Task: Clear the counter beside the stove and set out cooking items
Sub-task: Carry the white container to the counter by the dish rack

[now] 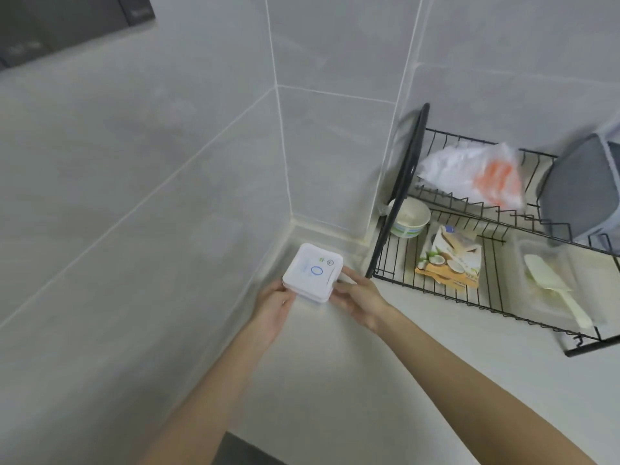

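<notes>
White square box (pixel 313 273) is at the surface's (pixel 335 380) wall corner, my left hand (pixel 273 305) and right hand (pixel 357 297) each with a grip pinching one side. I judge clearing barely begun: the loaded dish rack (pixel 436 293) stands just beside it, and no cooking items are set out yet.

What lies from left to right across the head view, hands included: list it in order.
left hand → white box → right hand → paper bowl → coconut packet → rice paddle
</notes>
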